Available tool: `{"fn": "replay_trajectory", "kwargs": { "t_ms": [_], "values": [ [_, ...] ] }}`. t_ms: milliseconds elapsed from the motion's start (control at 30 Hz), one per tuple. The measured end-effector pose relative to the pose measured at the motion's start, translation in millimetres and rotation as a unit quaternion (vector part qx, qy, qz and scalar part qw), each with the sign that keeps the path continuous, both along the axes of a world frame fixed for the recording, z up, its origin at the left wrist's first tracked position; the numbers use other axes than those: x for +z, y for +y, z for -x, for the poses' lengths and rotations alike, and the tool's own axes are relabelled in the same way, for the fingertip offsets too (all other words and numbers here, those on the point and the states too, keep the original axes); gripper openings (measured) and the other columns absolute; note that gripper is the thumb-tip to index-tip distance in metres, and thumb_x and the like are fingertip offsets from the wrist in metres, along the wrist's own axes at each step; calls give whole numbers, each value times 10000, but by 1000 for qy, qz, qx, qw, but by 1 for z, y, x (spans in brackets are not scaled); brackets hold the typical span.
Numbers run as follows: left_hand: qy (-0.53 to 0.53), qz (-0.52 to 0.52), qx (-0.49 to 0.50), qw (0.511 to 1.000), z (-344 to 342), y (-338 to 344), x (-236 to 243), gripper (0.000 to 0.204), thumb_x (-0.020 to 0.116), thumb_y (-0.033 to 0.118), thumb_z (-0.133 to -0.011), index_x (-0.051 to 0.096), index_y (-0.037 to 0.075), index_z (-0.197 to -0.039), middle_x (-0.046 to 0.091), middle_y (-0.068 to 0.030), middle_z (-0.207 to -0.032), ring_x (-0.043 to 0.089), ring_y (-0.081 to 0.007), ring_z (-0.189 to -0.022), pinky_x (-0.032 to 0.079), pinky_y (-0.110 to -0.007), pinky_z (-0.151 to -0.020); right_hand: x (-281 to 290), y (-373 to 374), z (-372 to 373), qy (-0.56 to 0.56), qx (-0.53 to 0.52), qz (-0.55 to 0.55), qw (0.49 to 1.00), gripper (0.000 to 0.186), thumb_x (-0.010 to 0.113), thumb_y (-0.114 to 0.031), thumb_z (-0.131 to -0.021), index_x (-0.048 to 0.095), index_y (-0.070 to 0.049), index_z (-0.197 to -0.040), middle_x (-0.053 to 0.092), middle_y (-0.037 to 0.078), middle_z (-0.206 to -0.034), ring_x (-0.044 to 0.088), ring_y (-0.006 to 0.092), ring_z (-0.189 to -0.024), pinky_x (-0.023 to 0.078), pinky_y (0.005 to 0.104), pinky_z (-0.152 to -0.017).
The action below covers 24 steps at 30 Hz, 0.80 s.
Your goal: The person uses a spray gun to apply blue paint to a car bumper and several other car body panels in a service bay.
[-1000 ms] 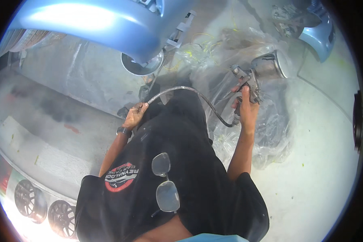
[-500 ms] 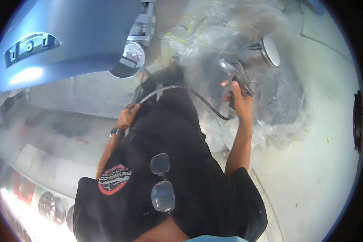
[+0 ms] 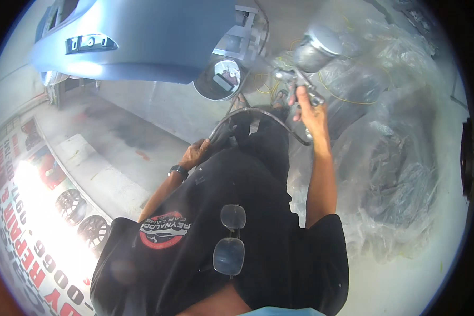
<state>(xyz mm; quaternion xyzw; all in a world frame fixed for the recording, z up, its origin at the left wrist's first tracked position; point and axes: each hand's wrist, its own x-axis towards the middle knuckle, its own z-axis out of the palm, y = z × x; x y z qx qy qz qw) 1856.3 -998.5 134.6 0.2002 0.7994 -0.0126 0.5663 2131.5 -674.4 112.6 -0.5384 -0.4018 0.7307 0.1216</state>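
Note:
My right hand [image 3: 312, 113] is wrapped round the handle of a metal spray gun [image 3: 302, 81], held out ahead of me. A silver paint cup [image 3: 321, 45] is on the gun, tilted and slightly blurred. From below the gun a dark air hose [image 3: 247, 109] arcs leftward across my legs. My left hand [image 3: 196, 152] is closed round this hose at my left side. Left of the gun and apart from it is a glossy blue-grey car body panel [image 3: 158, 45] with a recess holding small fittings.
Crumpled clear plastic sheeting [image 3: 405, 158] covers a dark bulk on the right. A round shiny-rimmed container [image 3: 218, 79] stands by the panel's near edge, beside a pale metal frame [image 3: 242, 37]. A thin yellow cord [image 3: 347, 100] crosses the plastic. A printed banner [image 3: 42, 210] lies lower left.
The view has shifted, so the panel and container now appear further right. The spray gun is nearer the panel's edge. Both hands keep their holds.

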Motion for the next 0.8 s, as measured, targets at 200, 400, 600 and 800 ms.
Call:
{"fn": "replay_trajectory", "kwargs": {
  "t_ms": [200,400,600,800],
  "values": [
    [1,44,27,999,-11,-8,25,680,387,617,-1014,687,19,-1127,698,-224,-1095,639,-343,-1076,464,-427,-956,-17,25,19,79,97,35,991,557,612,-569,-953,700,-45,-1120,654,16,-764,526,74,-468,423,239,-431],
    [22,43,81,996,-26,-7,23,638,411,596,-1018,705,36,-1094,702,-207,-1078,637,-324,-1072,463,-420,-969,-74,70,27,-11,-66,23,997,548,604,-586,-948,708,-66,-1089,648,36,-705,519,106,-412,414,256,-404],
    [-4,-12,143,990,-47,-16,2,628,411,591,-1021,706,43,-1100,702,-185,-1103,618,-304,-1123,443,-417,-1011,-37,73,13,-19,-57,9,998,587,574,-606,-956,695,-42,-1070,648,55,-756,533,117,-461,416,263,-430],
    [-35,15,156,987,-32,-32,-6,646,412,595,-1022,698,28,-1144,685,-189,-1173,598,-299,-1187,427,-415,-1044,43,44,22,124,131,-19,983,607,569,-616,-953,687,-40,-1103,653,48,-784,527,109,-495,415,253,-461]
  ]
}}
